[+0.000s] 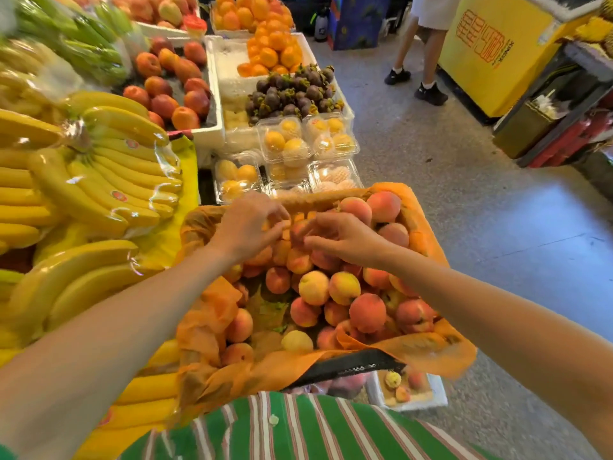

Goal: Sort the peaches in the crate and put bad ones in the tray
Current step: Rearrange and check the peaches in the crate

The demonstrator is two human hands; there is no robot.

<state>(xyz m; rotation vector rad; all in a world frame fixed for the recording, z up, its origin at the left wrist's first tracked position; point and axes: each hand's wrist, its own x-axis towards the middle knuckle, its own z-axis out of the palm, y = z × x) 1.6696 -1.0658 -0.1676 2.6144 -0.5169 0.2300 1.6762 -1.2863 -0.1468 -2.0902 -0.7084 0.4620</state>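
Note:
A crate (428, 351) lined with orange plastic stands in front of me, piled with several red-yellow peaches (345, 287). Both my hands reach over its far end. My right hand (348, 239) has its fingers and thumb curled round a reddish peach (298, 231) on top of the pile. Just to its left, my left hand (247, 227) hovers with bent fingers over the neighbouring peaches; blur hides whether it grips one. A white foam tray (438, 391) with a few peaches (402, 393) sits low on the floor, right of my striped shirt.
Wrapped banana bunches (99, 180) fill the stall to the left. Beyond the crate are clear boxes of yellow fruit (285, 144), mangosteens (292, 91) and oranges (272, 51). Grey floor lies to the right, where a person's legs (421, 61) stand beside a yellow cabinet (494, 54).

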